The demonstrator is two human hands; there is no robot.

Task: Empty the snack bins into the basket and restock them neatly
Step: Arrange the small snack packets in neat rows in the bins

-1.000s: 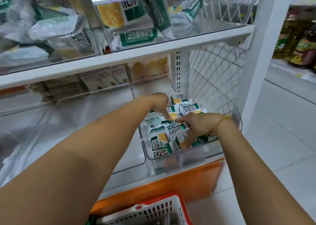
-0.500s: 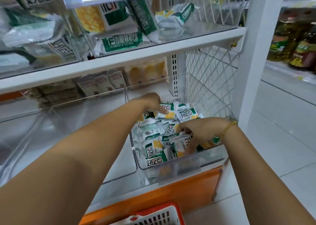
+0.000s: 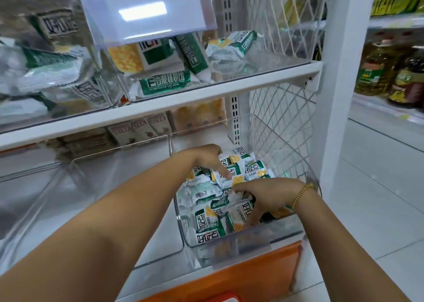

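Bottom-shelf bin (image 3: 241, 244) of snack packets (image 3: 207, 223)

Two hands, the left hand (image 3: 206, 157) and the right hand (image 3: 268, 196), and one bracelet (image 3: 300, 194). The lower shelf (image 3: 160, 277) carries three clear bins (image 3: 241, 244). One holds perhaps a dozen packets (image 3: 208, 223), piled too thickly to count exactly. Two oil bottles (image 3: 371, 70) stand beyond.

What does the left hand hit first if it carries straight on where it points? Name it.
The snack packets: the left hand points forward-right and down into the pile in the clear bin, fingertips seemingly on one. Depth is unclear, but nothing else shows between.
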